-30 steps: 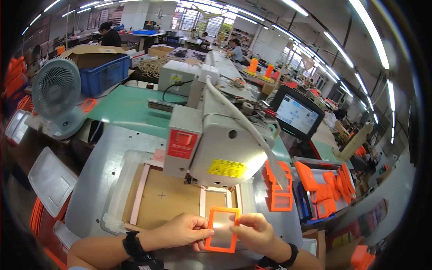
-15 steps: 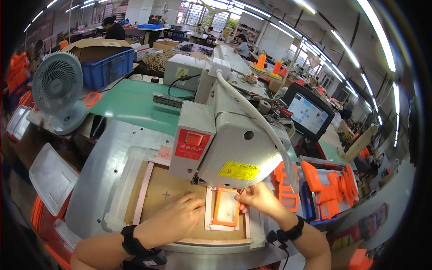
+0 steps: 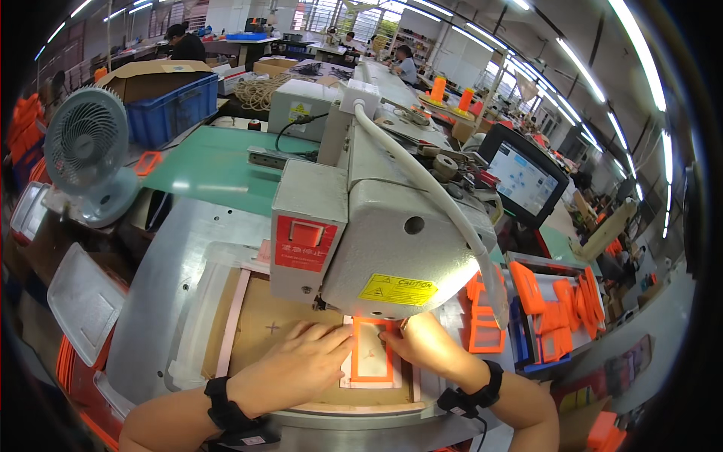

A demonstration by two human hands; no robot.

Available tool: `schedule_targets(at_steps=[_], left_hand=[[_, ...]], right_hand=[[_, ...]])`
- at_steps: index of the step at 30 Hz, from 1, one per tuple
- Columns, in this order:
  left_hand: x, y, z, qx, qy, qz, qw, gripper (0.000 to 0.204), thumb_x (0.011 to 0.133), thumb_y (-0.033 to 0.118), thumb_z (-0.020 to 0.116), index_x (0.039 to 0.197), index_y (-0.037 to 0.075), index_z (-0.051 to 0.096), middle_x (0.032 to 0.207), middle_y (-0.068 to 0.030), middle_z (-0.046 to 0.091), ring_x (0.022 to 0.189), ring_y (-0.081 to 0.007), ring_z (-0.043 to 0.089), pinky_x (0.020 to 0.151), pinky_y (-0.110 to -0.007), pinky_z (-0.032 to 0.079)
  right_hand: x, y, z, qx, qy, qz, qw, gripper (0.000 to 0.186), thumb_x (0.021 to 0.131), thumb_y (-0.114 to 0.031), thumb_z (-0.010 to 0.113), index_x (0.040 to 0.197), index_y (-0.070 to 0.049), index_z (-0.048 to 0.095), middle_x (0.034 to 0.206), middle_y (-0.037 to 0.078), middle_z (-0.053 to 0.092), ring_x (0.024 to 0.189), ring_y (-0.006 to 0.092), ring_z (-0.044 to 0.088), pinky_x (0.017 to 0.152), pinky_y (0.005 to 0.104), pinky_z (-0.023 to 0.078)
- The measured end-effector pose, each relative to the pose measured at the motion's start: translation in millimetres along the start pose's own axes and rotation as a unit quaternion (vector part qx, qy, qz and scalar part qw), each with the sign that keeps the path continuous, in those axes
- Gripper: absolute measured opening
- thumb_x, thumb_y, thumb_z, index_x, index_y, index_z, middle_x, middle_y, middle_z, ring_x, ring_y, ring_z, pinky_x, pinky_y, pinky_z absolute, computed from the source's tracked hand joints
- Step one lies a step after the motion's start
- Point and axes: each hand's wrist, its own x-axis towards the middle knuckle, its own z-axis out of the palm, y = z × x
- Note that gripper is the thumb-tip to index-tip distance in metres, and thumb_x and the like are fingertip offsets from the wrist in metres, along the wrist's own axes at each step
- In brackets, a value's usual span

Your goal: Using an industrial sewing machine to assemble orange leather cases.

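An orange rectangular frame with a translucent middle (image 3: 371, 377) lies in a pale jig on the brown board (image 3: 267, 354), beneath the grey machine head (image 3: 392, 226). My left hand (image 3: 299, 361) lies over the board, fingers stretched out, fingertips at the frame's left edge. My right hand (image 3: 425, 346) has bent, closed fingers on the frame's upper right edge, its thumb over the middle. The fingertips of that hand are partly hidden.
Orange frames (image 3: 486, 339) sit right of the jig beside a tray of orange pieces (image 3: 565, 309). A screen (image 3: 516, 177) stands behind them. At left are white trays (image 3: 83, 301), a fan (image 3: 86, 143) and a blue crate (image 3: 173, 105). Other people (image 3: 184, 47) sit farther back.
The orange frame went from between my raised hands forward onto the jig under the machine head. My left hand released it and has since slid slightly rightward to its edge.
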Motion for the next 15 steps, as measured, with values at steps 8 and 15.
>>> schedule_targets(at_steps=[8, 15], left_hand=[[16, 12, 9, 0.113, 0.022, -0.027, 0.993, 0.052, 0.084, 0.031, 0.069, 0.128, 0.006, 0.059, 0.135, -0.0059, 0.056, 0.117, -0.0186, 0.054, 0.102, -0.043, 0.039], [16, 15, 16, 0.071, 0.043, -0.048, 0.995, 0.055, 0.081, 0.029, 0.069, 0.129, 0.004, 0.059, 0.133, -0.0068, 0.057, 0.118, -0.0217, 0.054, 0.106, -0.048, 0.037]], right_hand=[[-5, 6, -6, -0.072, 0.038, -0.058, 0.995, 0.024, 0.084, -0.024, 0.073, 0.096, -0.004, 0.071, 0.092, 0.016, 0.065, 0.078, 0.0342, 0.065, 0.071, 0.0442, 0.054], [-18, 10, -8, -0.199, 0.113, -0.235, 0.945, 0.02, 0.081, -0.026, 0.074, 0.081, -0.006, 0.071, 0.079, 0.007, 0.064, 0.071, 0.0251, 0.064, 0.068, 0.0382, 0.05]])
